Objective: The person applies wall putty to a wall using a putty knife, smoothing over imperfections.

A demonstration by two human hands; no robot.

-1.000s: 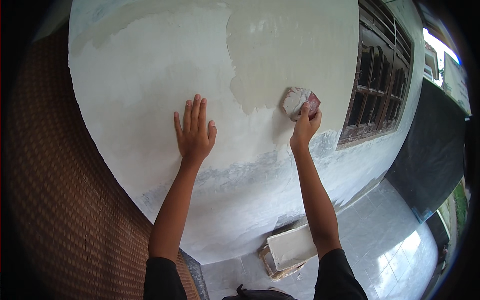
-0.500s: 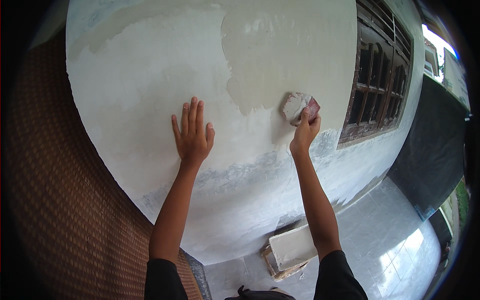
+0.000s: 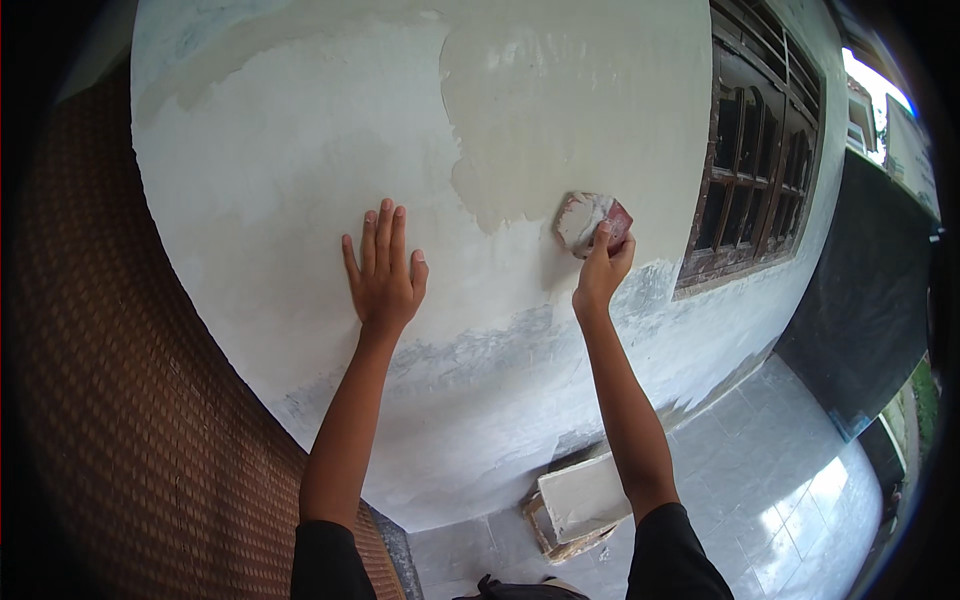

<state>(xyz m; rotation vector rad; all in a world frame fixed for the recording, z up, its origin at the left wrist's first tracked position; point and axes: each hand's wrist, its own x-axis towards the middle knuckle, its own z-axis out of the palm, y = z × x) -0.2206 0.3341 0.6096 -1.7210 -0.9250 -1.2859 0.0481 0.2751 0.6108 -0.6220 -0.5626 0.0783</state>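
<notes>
My left hand (image 3: pixel 386 280) lies flat on the pale wall (image 3: pixel 290 190), fingers stretched upward, holding nothing. Over to the right, my right hand (image 3: pixel 600 272) grips a reddish putty scraper (image 3: pixel 618 222) between thumb and fingers. Whitish putty (image 3: pixel 580 222) is smeared thickly over the scraper's left side, and that side is at the wall surface. Above and left of the scraper, a damp beige patch of putty (image 3: pixel 560 110) with a ragged lower edge covers the wall. Bare grey streaks (image 3: pixel 480 345) cross the wall lower down.
A dark wooden window (image 3: pixel 750 150) with panes is set in the wall at right. Below, a putty-coated tray (image 3: pixel 582 498) rests on grey floor tiles (image 3: pixel 715 500). Brown woven matting (image 3: pixel 170 400) runs along the left. A dark sheet (image 3: pixel 850 300) hangs at far right.
My right hand and the scraper have shifted slightly left and down along the wall. My left hand has stayed almost in place.
</notes>
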